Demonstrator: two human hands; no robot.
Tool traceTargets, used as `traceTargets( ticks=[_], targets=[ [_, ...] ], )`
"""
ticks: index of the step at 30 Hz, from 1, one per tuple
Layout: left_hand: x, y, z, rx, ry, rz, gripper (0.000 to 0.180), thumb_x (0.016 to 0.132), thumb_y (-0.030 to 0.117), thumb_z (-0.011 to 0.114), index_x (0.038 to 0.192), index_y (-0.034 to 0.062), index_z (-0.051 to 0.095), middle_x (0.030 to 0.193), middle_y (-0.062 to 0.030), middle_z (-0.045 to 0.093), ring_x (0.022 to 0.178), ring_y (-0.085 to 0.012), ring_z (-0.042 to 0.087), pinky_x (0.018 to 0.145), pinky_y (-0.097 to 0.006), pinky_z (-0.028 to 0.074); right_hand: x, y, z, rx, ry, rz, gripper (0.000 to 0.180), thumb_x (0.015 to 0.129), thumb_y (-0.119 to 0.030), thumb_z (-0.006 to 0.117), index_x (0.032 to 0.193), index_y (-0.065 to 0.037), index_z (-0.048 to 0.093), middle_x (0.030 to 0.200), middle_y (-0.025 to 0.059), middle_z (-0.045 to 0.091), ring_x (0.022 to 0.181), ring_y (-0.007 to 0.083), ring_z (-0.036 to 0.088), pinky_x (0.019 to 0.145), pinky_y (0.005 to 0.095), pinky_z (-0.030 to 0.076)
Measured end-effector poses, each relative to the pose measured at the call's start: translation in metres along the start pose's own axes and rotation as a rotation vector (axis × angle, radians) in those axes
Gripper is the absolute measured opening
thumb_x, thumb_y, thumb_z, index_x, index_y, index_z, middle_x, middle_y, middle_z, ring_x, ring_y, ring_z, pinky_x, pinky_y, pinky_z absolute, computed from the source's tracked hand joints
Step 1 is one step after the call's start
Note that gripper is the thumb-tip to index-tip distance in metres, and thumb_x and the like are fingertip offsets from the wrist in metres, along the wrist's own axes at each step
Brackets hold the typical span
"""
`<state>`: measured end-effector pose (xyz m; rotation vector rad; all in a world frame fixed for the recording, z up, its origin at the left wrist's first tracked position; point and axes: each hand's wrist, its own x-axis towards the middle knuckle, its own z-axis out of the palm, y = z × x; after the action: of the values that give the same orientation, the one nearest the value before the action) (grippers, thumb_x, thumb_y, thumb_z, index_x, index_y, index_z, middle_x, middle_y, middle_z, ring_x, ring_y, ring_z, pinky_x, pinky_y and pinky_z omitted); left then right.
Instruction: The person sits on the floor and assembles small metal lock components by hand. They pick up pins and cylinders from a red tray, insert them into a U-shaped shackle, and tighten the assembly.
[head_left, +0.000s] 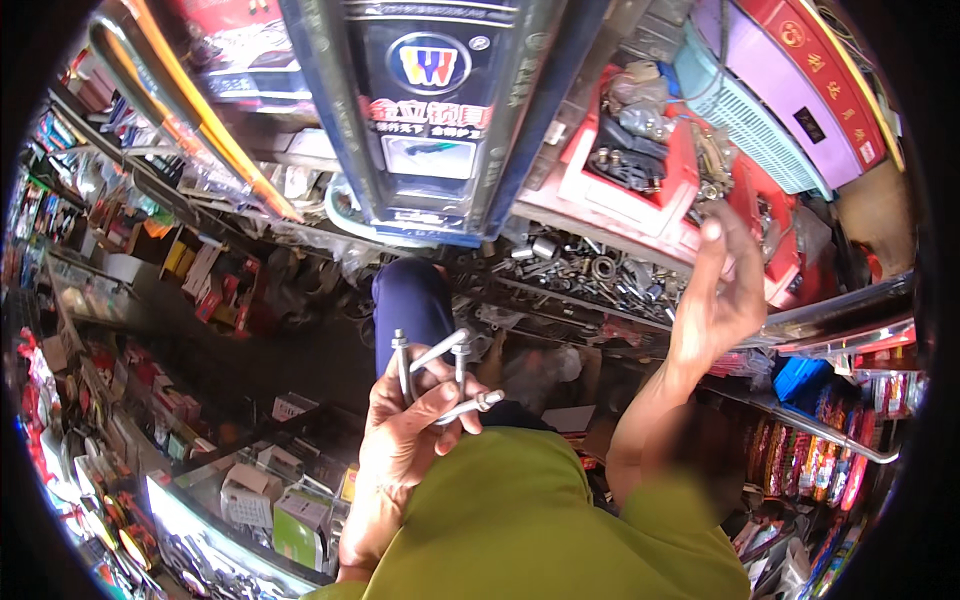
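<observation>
My left hand is closed around a pair of silvery metal U-bolts, with the thumb pressed across them. Their threaded ends, some with nuts on, stick out past my fingers in several directions. Over on the right, my right hand is raised beside red plastic bins, its thumb and fingers apart and nothing visible in it. The nearer red bin holds dark metal fittings and bagged pieces. Brass-coloured parts lie just beyond my fingertips, next to a second red bin.
A shelf of loose metal hardware runs below the bins. A dark blue packaged panel stands upright ahead. At upper right is a teal basket. A glass counter and small boxes stand at lower left. Colourful packets hang at right.
</observation>
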<state>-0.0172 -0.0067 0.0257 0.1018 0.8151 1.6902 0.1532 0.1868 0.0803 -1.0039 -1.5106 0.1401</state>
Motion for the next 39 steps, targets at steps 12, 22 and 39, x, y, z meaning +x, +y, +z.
traceTargets(
  ticks=[12, 22, 39],
  targets=[
    [0.003, 0.0, -0.004, 0.096, -0.065, 0.06, 0.036, 0.099, 0.032, 0.05, 0.106, -0.003, 0.05, 0.085, -0.0187, 0.067, 0.064, -0.0238, 0.069, 0.039, -0.023, 0.046, -0.087, -0.056, 0.02, 1.041, -1.162, 0.859, 0.013, 0.09, -0.005, 0.065, 0.095, 0.006, 0.06, 0.074, 0.0079, 0.061, 0.061, 0.0121, 0.059, 0.051, 0.0237, 0.046],
    [0.01, 0.0, -0.021, -0.183, -0.033, -0.026, 0.038, 0.099, 0.038, 0.049, 0.091, 0.0022, 0.059, 0.095, -0.014, 0.065, 0.086, -0.0239, 0.065, 0.069, -0.036, 0.054, -0.093, -0.053, 0.022, 1.078, -1.135, 0.858, 0.016, 0.093, -0.01, 0.062, 0.1, 0.004, 0.062, 0.084, 0.0042, 0.064, 0.07, 0.0059, 0.056, 0.06, 0.02, 0.045],
    [0.018, 0.005, -0.026, 0.056, 0.072, 0.04, 0.019, 0.095, 0.017, 0.056, 0.103, 0.0, 0.057, 0.079, -0.0116, 0.065, 0.068, -0.0169, 0.061, 0.067, -0.026, 0.049, -0.083, -0.045, 0.011, 1.274, -1.027, 0.778, 0.031, 0.093, -0.017, 0.06, 0.094, 0.014, 0.061, 0.085, 0.0181, 0.059, 0.065, 0.0206, 0.061, 0.049, 0.0285, 0.05]
  ],
)
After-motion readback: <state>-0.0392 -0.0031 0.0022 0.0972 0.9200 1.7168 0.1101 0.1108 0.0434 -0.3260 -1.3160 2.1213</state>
